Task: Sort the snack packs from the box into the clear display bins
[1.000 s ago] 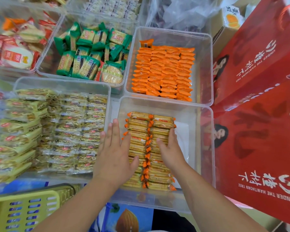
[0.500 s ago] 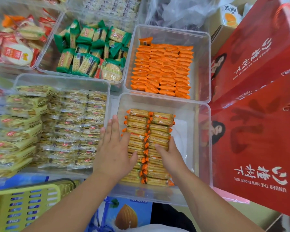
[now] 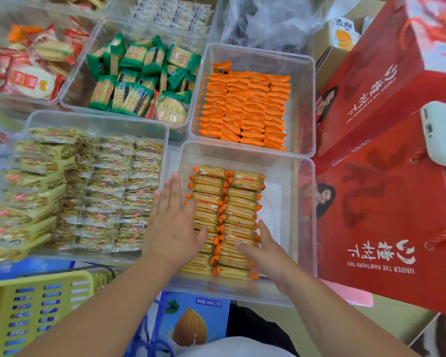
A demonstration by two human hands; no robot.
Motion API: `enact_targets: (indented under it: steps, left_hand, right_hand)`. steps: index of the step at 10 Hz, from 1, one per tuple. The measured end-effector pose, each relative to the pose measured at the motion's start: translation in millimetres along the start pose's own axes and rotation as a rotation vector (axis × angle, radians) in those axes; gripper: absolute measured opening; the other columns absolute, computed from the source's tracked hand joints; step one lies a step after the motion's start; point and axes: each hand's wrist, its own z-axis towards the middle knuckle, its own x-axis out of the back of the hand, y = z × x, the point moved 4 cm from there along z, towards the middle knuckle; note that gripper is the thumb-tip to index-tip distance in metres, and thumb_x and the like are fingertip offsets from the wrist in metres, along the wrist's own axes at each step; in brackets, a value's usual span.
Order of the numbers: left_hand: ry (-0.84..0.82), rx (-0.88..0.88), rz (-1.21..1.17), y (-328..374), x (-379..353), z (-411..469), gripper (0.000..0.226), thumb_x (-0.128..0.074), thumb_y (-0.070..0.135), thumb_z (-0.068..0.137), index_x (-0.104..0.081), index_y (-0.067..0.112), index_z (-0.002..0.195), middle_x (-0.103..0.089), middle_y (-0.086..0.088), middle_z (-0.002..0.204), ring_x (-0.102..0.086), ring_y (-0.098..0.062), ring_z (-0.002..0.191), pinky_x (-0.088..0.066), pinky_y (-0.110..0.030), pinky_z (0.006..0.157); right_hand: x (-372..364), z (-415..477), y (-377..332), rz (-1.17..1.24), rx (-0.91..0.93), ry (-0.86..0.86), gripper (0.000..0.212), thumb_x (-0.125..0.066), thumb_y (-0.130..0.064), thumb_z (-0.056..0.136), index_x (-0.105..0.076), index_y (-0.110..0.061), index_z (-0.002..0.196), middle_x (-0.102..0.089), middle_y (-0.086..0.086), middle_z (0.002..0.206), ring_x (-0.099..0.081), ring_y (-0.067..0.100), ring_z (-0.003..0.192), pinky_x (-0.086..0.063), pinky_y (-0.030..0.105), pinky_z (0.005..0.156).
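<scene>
Head camera, nearest first: a yellow slotted basket (image 3: 36, 302) sits by my left forearm and an almond-drink carton (image 3: 191, 325) lies between my arms. My left hand (image 3: 174, 228) lies flat, fingers straight, against the left side of the orange-ended snack packs (image 3: 232, 210). My right hand (image 3: 264, 251) rests with relaxed fingers on their right column, gripping nothing. The packs lie in two rows in the nearest clear bin (image 3: 303, 215). Behind it, orange packs (image 3: 245, 109) fill another bin (image 3: 307, 99). Yellow packs (image 3: 119, 191) and green packs (image 3: 137, 83) sit left. Red gift boxes (image 3: 386, 202) crowd the right. The bins hide whatever surface carries them. A white object (image 3: 443, 135) is cut off at the right edge.
</scene>
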Motion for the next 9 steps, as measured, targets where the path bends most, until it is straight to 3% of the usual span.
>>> enact_targets:
  steps: [1, 2, 3, 4, 6, 7, 8, 9]
  left_hand:
    - [0.001, -0.003, -0.011, 0, 1, 0, 0.061, -0.056, 0.059, 0.09, -0.048, 0.023, 0.139, 0.025, -0.017, 0.166, 0.018, -0.029, 0.157, 0.012, -0.045, 0.123]
    - [0.01, -0.01, -0.02, 0, 1, 0, 0.062, -0.056, 0.058, 0.09, -0.048, 0.023, 0.14, 0.024, -0.017, 0.166, 0.016, -0.03, 0.157, 0.012, -0.046, 0.123]
    - [0.013, -0.014, -0.024, 0, 2, 0, 0.063, -0.054, 0.058, 0.091, -0.048, 0.022, 0.143, 0.022, -0.019, 0.167, 0.02, -0.028, 0.155, 0.011, -0.046, 0.123]
    - [0.017, -0.012, -0.014, 0, 1, 0, 0.063, -0.052, 0.059, 0.092, -0.047, 0.022, 0.143, 0.024, -0.019, 0.167, 0.021, -0.028, 0.155, 0.011, -0.047, 0.124]
    - [0.028, -0.016, -0.026, 0, 0, 0, 0.065, -0.052, 0.06, 0.09, -0.047, 0.023, 0.143, 0.022, -0.017, 0.167, 0.013, -0.031, 0.158, 0.007, -0.048, 0.125]
    - [0.007, -0.02, -0.187, -1, 10, -1, 0.065, -0.059, 0.059, 0.088, -0.047, 0.027, 0.143, 0.012, -0.013, 0.171, 0.007, -0.028, 0.159, 0.007, -0.045, 0.125]
    - [0.047, 0.007, -0.514, -9, 32, -9, 0.064, -0.071, 0.051, 0.087, -0.048, 0.032, 0.144, -0.009, -0.002, 0.172, -0.005, -0.019, 0.159, -0.004, -0.047, 0.129]
    - [0.151, 0.07, -0.768, -28, 68, -30, 0.065, -0.076, 0.05, 0.084, -0.047, 0.041, 0.142, -0.032, 0.019, 0.161, -0.025, -0.009, 0.15, -0.027, -0.045, 0.123]
  right_hand:
    - [19, 6, -19, -0.533, 0.089, 0.277, 0.095, -0.064, -0.063, 0.087, -0.007, -0.038, 0.159, -0.026, 0.0, 0.163, -0.038, 0.017, 0.145, -0.045, 0.043, 0.109]
    - [15, 25, -46, -0.952, 0.359, 0.434, 0.1, -0.045, -0.072, 0.091, 0.009, -0.025, 0.16, 0.016, 0.001, 0.169, 0.009, 0.023, 0.156, -0.012, 0.046, 0.125]
    - [-1, 51, -64, -1.143, 0.452, 0.356, 0.095, -0.028, -0.074, 0.094, 0.015, -0.019, 0.16, 0.026, 0.0, 0.166, 0.024, 0.021, 0.153, 0.005, 0.051, 0.125]
    - [-12, 72, -64, -1.24, 0.363, 0.244, 0.098, -0.018, -0.08, 0.091, 0.018, -0.019, 0.159, 0.029, 0.0, 0.164, 0.026, 0.023, 0.152, 0.01, 0.056, 0.123]
    - [-9, 75, -71, -1.179, 0.313, 0.141, 0.098, -0.024, -0.082, 0.09, 0.01, -0.023, 0.161, 0.02, -0.005, 0.167, 0.018, 0.021, 0.154, 0.01, 0.055, 0.121]
    - [3, 48, -90, -0.912, 0.394, 0.185, 0.084, -0.039, -0.068, 0.098, -0.012, -0.022, 0.162, -0.005, 0.001, 0.17, -0.003, 0.021, 0.156, -0.007, 0.046, 0.125]
    - [16, -1, -110, -0.613, 0.574, 0.312, 0.064, -0.052, -0.054, 0.099, -0.04, -0.022, 0.153, -0.04, 0.001, 0.157, -0.035, 0.018, 0.145, -0.03, 0.029, 0.114]
    - [25, -61, -126, -0.36, 0.689, 0.351, 0.055, -0.055, -0.055, 0.094, -0.054, -0.027, 0.142, -0.055, -0.006, 0.139, -0.052, 0.011, 0.129, -0.044, 0.035, 0.109]
